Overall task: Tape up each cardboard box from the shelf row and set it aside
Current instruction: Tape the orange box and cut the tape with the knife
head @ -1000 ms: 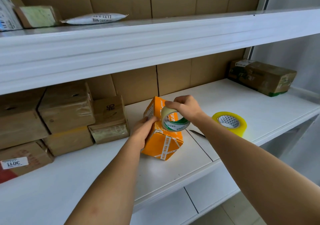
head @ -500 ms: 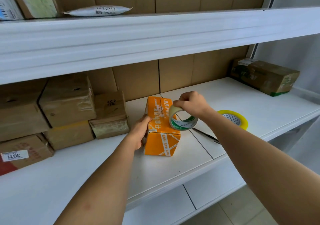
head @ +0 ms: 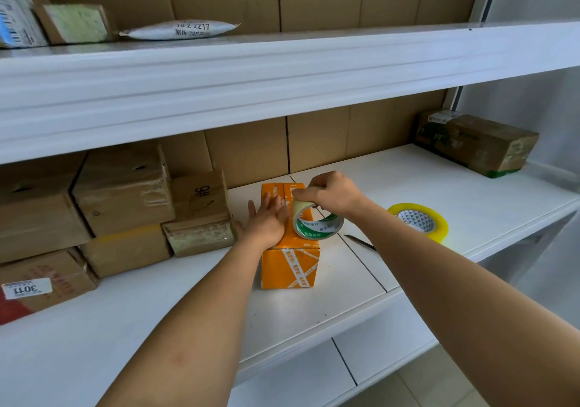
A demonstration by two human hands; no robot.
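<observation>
Since a second ago the small orange cardboard box (head: pixel 290 249) stands upright; left hand (head: pixel 269 218) presses flat (fingers straight), right hand (head: pixel 334 195) grips the clear tape roll (head: pixel 317 221). Uneven pull could wrinkle the strip.

An orange box (head: pixel 290 246) stands on the white shelf (head: pixel 408 174). The left hand (head: pixel 270 218) lies flat on its top, and the right hand (head: pixel 332 195) grips a tape roll (head: pixel 317 224) against it. A yellow tape roll (head: pixel 419 221) and brown boxes (head: pixel 122 187) sit nearby.

Bright even daylight, soft shadows, wide-angle edge distortion
</observation>
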